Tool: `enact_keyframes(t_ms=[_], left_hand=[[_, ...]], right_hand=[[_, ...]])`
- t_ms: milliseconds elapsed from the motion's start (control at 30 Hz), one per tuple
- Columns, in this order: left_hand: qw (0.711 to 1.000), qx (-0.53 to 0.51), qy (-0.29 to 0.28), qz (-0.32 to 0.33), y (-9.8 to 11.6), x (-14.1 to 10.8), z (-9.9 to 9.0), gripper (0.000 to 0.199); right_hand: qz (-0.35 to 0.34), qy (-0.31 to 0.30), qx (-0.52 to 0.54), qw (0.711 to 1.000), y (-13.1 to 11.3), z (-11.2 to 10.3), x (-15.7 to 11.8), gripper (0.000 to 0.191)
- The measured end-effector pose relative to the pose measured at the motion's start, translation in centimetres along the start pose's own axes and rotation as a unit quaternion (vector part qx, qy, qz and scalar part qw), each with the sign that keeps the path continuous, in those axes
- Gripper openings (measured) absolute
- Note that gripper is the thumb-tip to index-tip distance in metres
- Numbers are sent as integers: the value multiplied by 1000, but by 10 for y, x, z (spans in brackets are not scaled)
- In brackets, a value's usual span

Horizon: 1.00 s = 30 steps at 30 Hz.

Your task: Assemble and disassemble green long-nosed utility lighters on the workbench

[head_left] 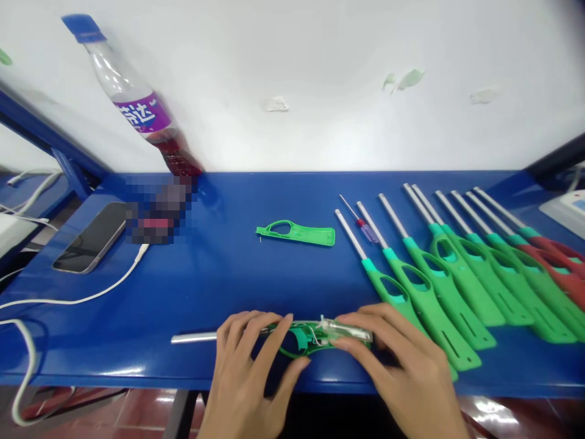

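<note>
An opened green lighter [299, 341] lies at the table's front edge, its metal tube pointing left and its inner parts showing. My left hand [253, 366] is closed round its left part, where the tube meets the body. With thumb and fingers, my right hand [397, 360] pinches a clear fuel tank [350, 331] at the right end of the body. A thin white wire shows between the hands. Farther back on the table lies a loose green half shell [299, 233], its hollow side up.
Several green lighters [439, 305] and some red ones [555, 262] lie in a row at right, near a small screwdriver [365, 230]. At left are a phone [94, 238], a white cable [114, 285] and a tilted-looking bottle [146, 113]. A white wall [320, 140] stands behind.
</note>
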State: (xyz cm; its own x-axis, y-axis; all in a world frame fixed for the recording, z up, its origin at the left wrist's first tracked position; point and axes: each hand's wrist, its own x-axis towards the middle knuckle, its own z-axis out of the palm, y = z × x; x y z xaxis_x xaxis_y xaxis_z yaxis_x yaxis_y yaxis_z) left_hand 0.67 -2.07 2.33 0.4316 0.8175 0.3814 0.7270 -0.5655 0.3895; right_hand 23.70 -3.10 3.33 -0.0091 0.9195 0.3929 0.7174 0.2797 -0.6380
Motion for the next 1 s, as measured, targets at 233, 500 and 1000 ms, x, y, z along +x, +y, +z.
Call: enact_keyframes(t_ms=[233, 500, 1000], left_hand=[[1000, -12, 6, 0, -2, 0, -1, 39], [999, -23, 34, -13, -9, -1, -15, 45], [999, -28, 45, -13, -32, -9, -22, 34]], right_hand=[[-16, 12, 4, 1000, -1, 0, -1, 12], [-17, 23, 5, 1000, -4, 2, -2, 8], [-10, 0, 17, 1000, 1, 13, -7, 12]])
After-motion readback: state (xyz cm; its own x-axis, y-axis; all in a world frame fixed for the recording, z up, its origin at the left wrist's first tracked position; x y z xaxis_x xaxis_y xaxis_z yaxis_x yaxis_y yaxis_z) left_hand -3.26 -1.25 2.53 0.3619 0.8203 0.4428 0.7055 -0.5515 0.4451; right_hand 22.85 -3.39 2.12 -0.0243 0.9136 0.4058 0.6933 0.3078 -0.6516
